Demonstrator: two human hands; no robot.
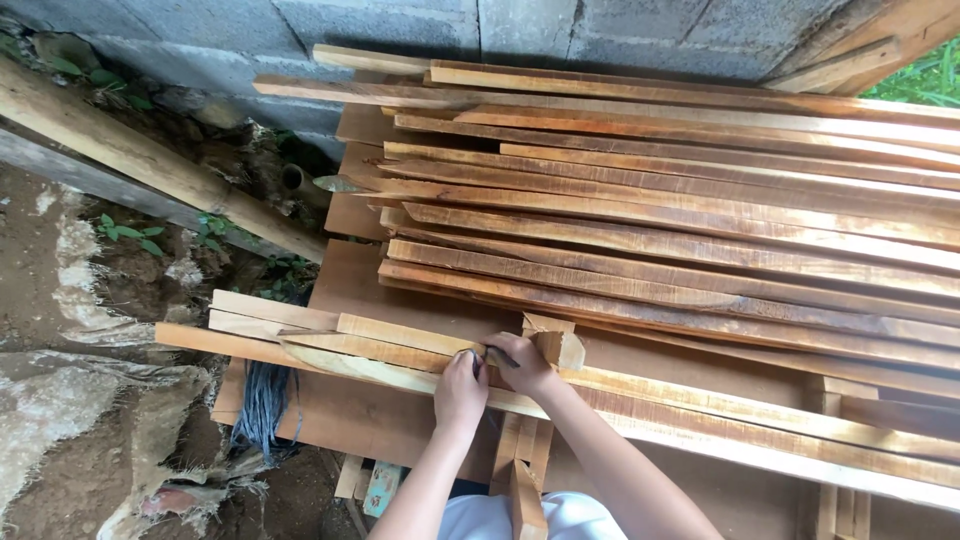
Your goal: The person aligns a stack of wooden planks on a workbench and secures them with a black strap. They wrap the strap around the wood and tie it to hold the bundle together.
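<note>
While a person leans over a wooden worktop [380, 420], both hands meet on a long pale plank [640, 395] that runs across its near edge from left to right. Resting on top of the plank, the left hand [460, 388] has its fingers curled down, touching the wood. Just to its right, the right hand [525, 362] pinches a dark pencil [500, 356] whose tip meets the plank between the two hands. A small wooden block [560, 348] sits just beside the right hand. Farther back, a stack of long boards [680, 200] covers the worktop beneath a grey block wall [420, 28]. Blue cord [262, 405] hangs off the left edge.
</note>
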